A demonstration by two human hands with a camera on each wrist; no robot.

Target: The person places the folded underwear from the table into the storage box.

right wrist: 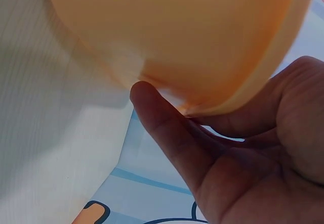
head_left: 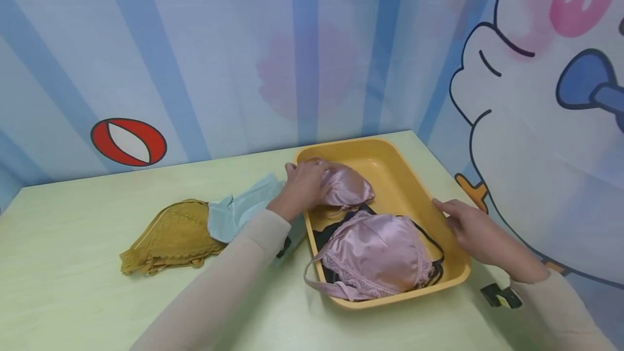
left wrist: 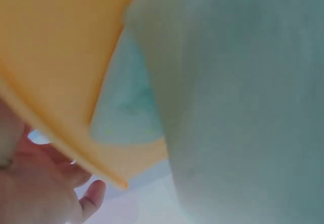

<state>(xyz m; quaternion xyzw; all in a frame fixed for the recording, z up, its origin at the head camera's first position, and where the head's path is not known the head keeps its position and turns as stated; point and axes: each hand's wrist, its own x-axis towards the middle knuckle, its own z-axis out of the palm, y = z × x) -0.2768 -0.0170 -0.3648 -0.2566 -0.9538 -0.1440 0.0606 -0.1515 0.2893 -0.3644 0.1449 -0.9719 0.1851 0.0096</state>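
A yellow tray (head_left: 407,199) stands on the table, its right rim pinched between the thumb and fingers of my right hand (head_left: 480,234). My left hand (head_left: 304,186) reaches over the left rim and grips the near end of a pink satin bra piece (head_left: 346,186) at the tray's far left; its fingertips are partly hidden. In the tray's near half lies a larger pink satin bra cup (head_left: 377,253) with lace trim, over black fabric (head_left: 329,234). One pink strap (head_left: 319,286) hangs over the near left rim. I cannot tell whether both pink pieces are one bra.
Left of the tray, a light blue fabric garment (head_left: 244,207) lies partly behind my left forearm. A mustard lace bra (head_left: 175,237) lies beside it on the pale table (head_left: 63,264). Walls with printed cartoons stand at the back and right.
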